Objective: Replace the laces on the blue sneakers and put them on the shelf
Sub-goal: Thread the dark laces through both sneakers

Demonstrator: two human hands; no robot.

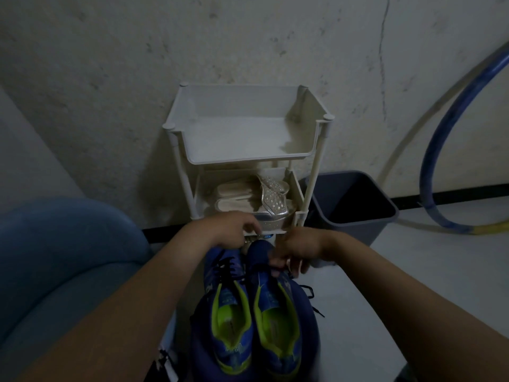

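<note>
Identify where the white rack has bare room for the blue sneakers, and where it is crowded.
The top tray is bare, bordered by its raised walls and four corner posts. The middle tier is crowded with pale shoes. Bare floor also lies between the blue sneakers and the grey bin.

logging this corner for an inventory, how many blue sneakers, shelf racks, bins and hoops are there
blue sneakers: 2
shelf rack: 1
bin: 1
hoop: 1
total: 5
</note>
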